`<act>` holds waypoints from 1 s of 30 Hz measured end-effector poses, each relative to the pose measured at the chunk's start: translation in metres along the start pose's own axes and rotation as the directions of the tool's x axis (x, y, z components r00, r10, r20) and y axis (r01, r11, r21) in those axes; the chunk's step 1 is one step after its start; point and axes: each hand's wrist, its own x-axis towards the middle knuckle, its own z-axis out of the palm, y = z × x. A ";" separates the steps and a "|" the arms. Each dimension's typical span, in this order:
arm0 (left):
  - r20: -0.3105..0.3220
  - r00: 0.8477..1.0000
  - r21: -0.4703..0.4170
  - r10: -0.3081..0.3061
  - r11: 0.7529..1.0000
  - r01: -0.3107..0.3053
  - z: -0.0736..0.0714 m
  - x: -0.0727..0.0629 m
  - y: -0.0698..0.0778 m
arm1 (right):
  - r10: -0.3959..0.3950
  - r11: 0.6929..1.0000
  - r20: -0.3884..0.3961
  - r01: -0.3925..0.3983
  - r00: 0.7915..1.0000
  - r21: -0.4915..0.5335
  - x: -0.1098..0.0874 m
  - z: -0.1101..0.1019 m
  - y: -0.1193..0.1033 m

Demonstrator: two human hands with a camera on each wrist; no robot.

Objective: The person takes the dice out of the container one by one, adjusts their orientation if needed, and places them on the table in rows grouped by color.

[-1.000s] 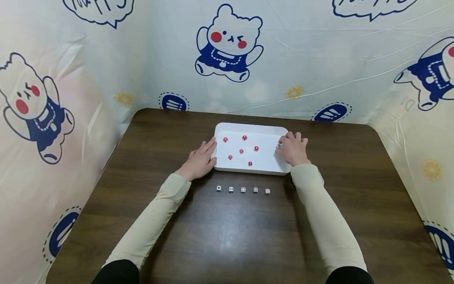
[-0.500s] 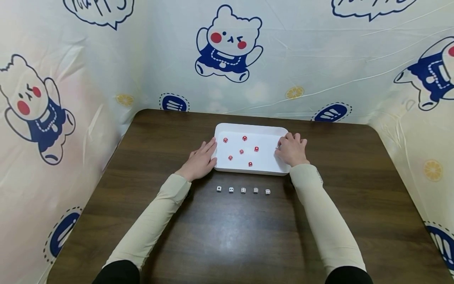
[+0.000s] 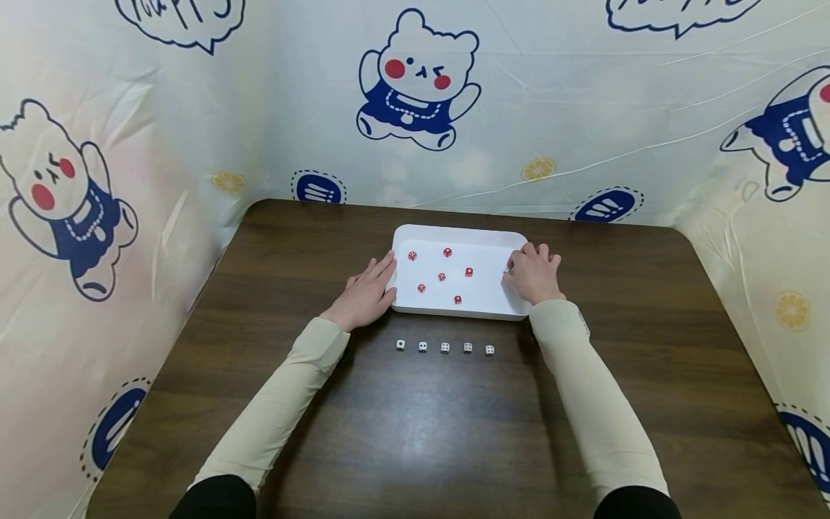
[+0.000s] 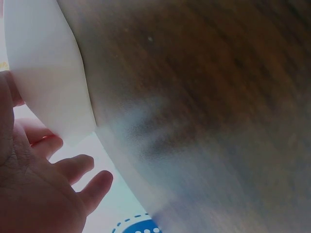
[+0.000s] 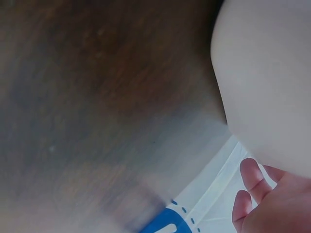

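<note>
A shallow white tray (image 3: 480, 304) lies on the table, with several red dice scattered in it, among them a red die (image 3: 469, 272) near the middle. At the tray's left end my left hand (image 3: 364, 292) rests with fingers extended against the rim; in the left wrist view that hand (image 4: 43, 170) touches the tray's outer wall (image 4: 53, 73). My right hand (image 3: 535, 274) reaches over the right rim, its fingers bent around a white die (image 3: 507, 271) that is mostly hidden beneath them. In the right wrist view the tray wall (image 5: 272, 82) hides most of this hand (image 5: 272, 204).
In front of the tray, several white dice stand in a row on the brown wooden table (image 3: 415, 432), with a white die (image 3: 445, 347) at the middle of the row. A printed curtain (image 3: 292, 94) with cartoon bears surrounds the table's back and sides.
My right fingers have closed in slightly over the white die, so less of it shows. The left hand, the tray and the red dice stay where they were.
</note>
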 end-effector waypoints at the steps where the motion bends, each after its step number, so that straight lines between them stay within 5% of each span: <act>1: -0.001 1.000 0.000 0.001 1.000 -0.001 0.000 0.000 0.000 | 0.001 1.000 0.000 -0.001 1.000 0.001 0.000 0.000 0.000; 30: 0.017 1.000 -0.004 -0.006 1.000 0.006 -0.002 0.000 0.002 | 0.005 0.996 -0.015 -0.003 1.000 0.085 -0.015 -0.015 0.000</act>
